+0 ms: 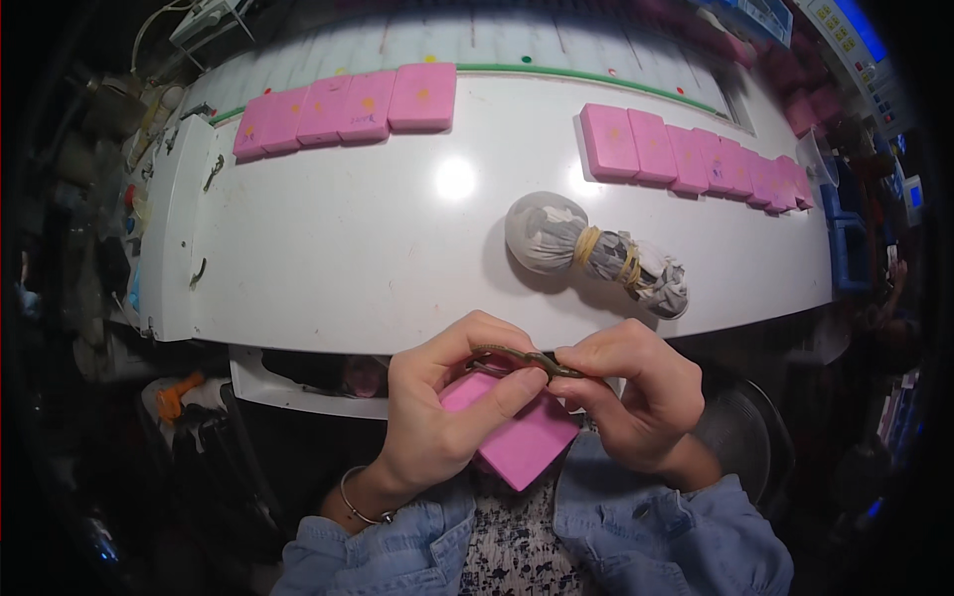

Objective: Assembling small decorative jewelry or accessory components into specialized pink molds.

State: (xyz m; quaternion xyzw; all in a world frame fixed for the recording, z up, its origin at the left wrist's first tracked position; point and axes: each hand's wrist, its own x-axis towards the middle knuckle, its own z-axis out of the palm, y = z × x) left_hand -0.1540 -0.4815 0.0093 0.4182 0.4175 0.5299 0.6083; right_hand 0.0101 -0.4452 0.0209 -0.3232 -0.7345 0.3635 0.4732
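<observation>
1 dark, curved, metal-looking piece (pixel 532 356), held before the near edge of the white table (pixel 348 248), between the 2 hands. Left hand (pixel 442 407): thumb and fingers clamped on its left part, with 1 pink block (pixel 532 444) beneath the thumb. Right hand (pixel 636 392): thumb and forefinger pinched together on its right end. Handling, as judged: piece light, stiff, perhaps slick; best taken by its slim ends. Block light, soft-looking, likely easily dented; best supported flat along its sides. Also present: 1 cloth bundle (pixel 604 253), yellow-banded, right of centre; pink blocks in 2 rows, far left (pixel 363 107) and far right (pixel 688 159).
</observation>
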